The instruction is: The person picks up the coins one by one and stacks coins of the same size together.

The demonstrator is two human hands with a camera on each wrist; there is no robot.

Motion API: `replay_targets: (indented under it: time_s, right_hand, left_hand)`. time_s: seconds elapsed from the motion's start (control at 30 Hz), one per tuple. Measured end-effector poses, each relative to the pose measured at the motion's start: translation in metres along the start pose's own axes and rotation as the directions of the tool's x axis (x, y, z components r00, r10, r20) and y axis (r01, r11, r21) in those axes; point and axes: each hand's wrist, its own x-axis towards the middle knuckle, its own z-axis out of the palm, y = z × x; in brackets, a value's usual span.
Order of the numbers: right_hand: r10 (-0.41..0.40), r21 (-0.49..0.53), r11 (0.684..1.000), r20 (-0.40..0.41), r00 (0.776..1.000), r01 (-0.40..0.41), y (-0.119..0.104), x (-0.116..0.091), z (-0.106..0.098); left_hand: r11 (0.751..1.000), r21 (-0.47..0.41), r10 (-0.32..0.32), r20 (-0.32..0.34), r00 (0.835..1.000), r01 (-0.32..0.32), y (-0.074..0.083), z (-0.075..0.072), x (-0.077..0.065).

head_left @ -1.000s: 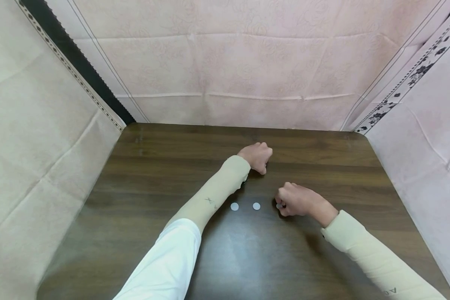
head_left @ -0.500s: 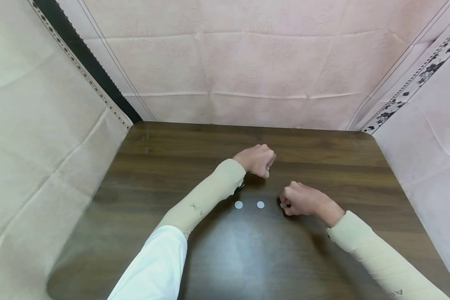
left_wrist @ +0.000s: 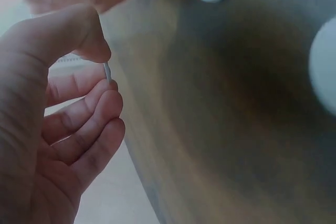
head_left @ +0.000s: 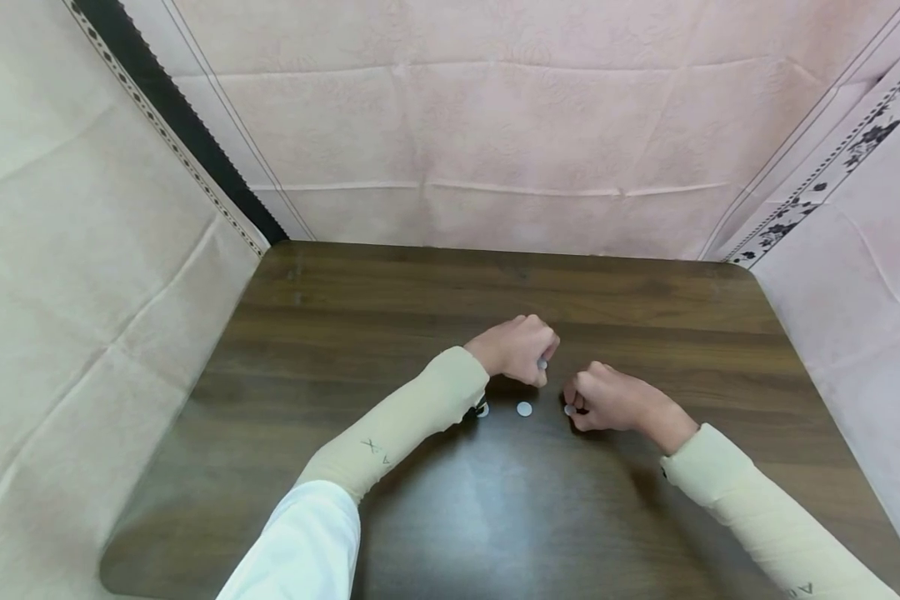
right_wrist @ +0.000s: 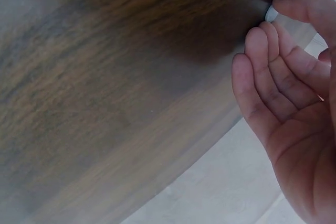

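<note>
My left hand [head_left: 517, 348] pinches a thin white disc [left_wrist: 107, 72] edge-on between thumb and fingertip, above the wooden table. To its right and a little nearer, my right hand [head_left: 607, 397] pinches another small white disc [right_wrist: 271, 13] by thumb and index finger, low at the tabletop; whether that disc touches the wood I cannot tell. Two more white discs lie flat between the hands and the near side: one disc [head_left: 524, 409] in full view, the other disc [head_left: 483, 410] partly covered by the left wrist and its camera.
The dark wooden table [head_left: 345, 317] has rounded corners. A pale cloth [head_left: 495, 125] hangs behind its far edge, with further cloths [head_left: 82, 292] along both sides. Light sleeves cover both forearms.
My left hand has come from farther back toward the near side with its disc, which was hidden at first. The right hand stays about in place. The head view has shifted slightly.
</note>
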Motion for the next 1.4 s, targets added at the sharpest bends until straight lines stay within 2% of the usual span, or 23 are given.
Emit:
replay_targets:
  time_s: [0.13, 0.37, 0.6, 0.9, 1.4]
  right_hand:
    - [-0.015, 0.01, 1.0, -0.028, 0.999, 0.015, 0.003, -0.001, 0.001]
    - [0.003, 0.019, 1.0, -0.045, 0.999, -0.002, 0.008, -0.006, 0.003]
    - [0.027, 0.047, 0.999, -0.045, 0.999, -0.025, 0.008, -0.008, 0.005]
    - [0.056, 0.077, 0.996, -0.042, 0.998, -0.053, 0.006, -0.009, 0.005]
    - [0.12, 0.129, 0.985, -0.029, 0.992, -0.115, 0.006, -0.011, 0.006]
  left_hand:
    - [0.999, -0.032, -0.008, -0.013, 1.0, 0.007, 0.006, 0.008, -0.005]
    - [0.997, -0.058, -0.053, -0.081, 0.995, 0.049, 0.018, 0.025, -0.009]
    - [0.997, -0.07, -0.05, -0.115, 0.992, 0.042, 0.032, 0.04, -0.009]
    - [0.993, -0.095, -0.082, -0.12, 0.989, 0.07, 0.046, 0.052, -0.008]
    - [0.99, -0.115, -0.091, -0.1, 0.991, 0.079, 0.049, 0.061, -0.008]
